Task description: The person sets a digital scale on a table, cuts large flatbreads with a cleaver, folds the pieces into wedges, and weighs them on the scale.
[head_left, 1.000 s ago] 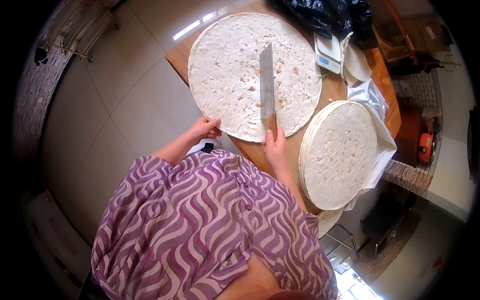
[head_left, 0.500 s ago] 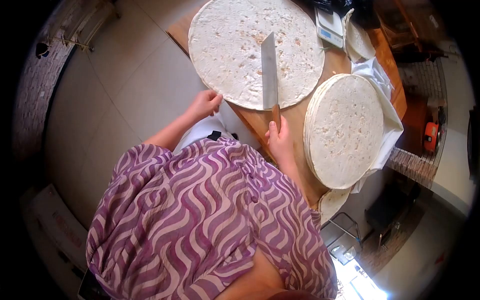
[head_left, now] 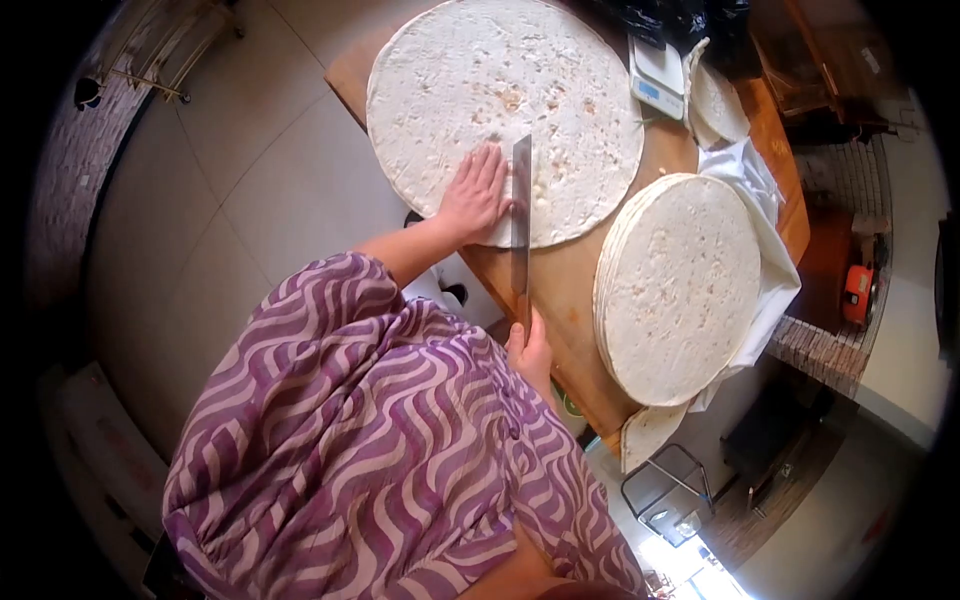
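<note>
A large round flatbread [head_left: 440, 90] lies on the wooden table. My left hand [head_left: 477, 197] rests flat on its near part, fingers stretched out. My right hand [head_left: 530, 348] is closed around the wooden handle of a long knife [head_left: 521, 200]. The broad blade points away from me over the bread, just right of my left fingers; I cannot tell whether its edge has gone into the bread. To the right stands a stack of smaller round flatbreads [head_left: 685, 285], partly on a white cloth [head_left: 775, 265].
A kitchen scale [head_left: 657, 80] sits at the table's far side, beside bread pieces [head_left: 716, 105] and a black plastic bag [head_left: 680, 22]. Another bread piece [head_left: 650, 437] pokes out below the stack. The wooden table [head_left: 560, 300] ends close to my body; tiled floor lies to the left.
My left hand has moved from beside the bread's edge onto its surface and flattened. The knife has come back toward me, with its blade turned more on edge.
</note>
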Tool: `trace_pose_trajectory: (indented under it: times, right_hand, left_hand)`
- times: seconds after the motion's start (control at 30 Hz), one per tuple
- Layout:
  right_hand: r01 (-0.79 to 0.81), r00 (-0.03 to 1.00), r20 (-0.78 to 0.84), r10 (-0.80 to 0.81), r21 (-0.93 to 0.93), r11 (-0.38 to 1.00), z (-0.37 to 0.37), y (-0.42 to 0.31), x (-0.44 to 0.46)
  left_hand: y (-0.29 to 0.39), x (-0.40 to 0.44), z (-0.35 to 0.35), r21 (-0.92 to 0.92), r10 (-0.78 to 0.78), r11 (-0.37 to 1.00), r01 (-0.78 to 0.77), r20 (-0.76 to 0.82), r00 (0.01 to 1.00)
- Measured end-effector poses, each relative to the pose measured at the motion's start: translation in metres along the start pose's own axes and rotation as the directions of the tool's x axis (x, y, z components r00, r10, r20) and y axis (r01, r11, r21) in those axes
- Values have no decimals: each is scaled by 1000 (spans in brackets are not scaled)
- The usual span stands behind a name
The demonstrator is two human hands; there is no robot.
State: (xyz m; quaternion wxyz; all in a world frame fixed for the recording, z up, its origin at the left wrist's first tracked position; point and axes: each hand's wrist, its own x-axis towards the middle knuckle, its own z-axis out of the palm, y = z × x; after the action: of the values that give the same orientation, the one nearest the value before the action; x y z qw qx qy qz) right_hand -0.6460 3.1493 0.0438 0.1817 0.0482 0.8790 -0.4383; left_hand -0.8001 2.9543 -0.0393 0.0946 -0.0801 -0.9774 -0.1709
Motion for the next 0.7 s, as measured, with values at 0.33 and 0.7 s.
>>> trace_pose_trajectory:
  times: [0.33,0.7]
  right_hand:
    - [76,997,-20,-74,138,988,12,-37,91]
    - [-47,998,33,45,65,997,12,-87,134]
  left_hand:
    - [-1,1,-7,-96,10,995,-5,58,998]
    - [-52,81,-18,-122,-82,989,83,6,997]
